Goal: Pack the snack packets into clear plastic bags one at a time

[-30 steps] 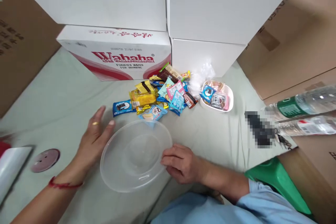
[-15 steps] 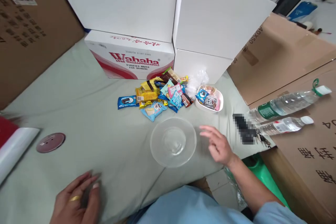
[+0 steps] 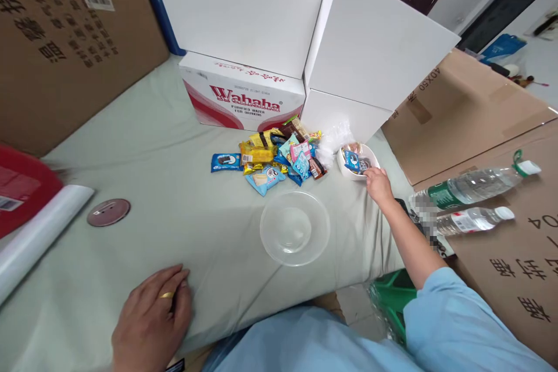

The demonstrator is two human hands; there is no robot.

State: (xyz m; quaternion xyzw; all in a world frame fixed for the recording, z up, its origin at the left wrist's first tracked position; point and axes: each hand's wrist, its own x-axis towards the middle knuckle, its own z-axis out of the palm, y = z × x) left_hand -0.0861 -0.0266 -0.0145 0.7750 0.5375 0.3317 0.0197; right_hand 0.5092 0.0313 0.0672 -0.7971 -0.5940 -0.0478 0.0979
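Note:
My right hand [image 3: 378, 185] is at the front right rim of a small white bowl [image 3: 347, 173], its fingers closed on the edge. Several wrapped snacks lie in that bowl, among them a blue packet [image 3: 351, 160]. Nearer to me, a clear shallow plastic bowl [image 3: 270, 244] sits on the cloth with nothing in it. A pile of snack packets [image 3: 279, 157] lies left of the white bowl. My left hand [image 3: 152, 308], with a gold ring, rests palm down on the cloth, holding nothing, its fingers loosely bent.
A Wahaha carton [image 3: 244, 99] and white panels [image 3: 375, 40] stand behind the snacks. Crumpled clear plastic [image 3: 333, 139] lies by the white bowl. Two water bottles [image 3: 475, 186] lie at the right near a cardboard box [image 3: 501, 139]. A brown round disc [image 3: 108, 212] is on the left.
My right hand has moved forward from beside the clear bowl to the white bowl. The view has shifted, and my left hand remains on the cloth.

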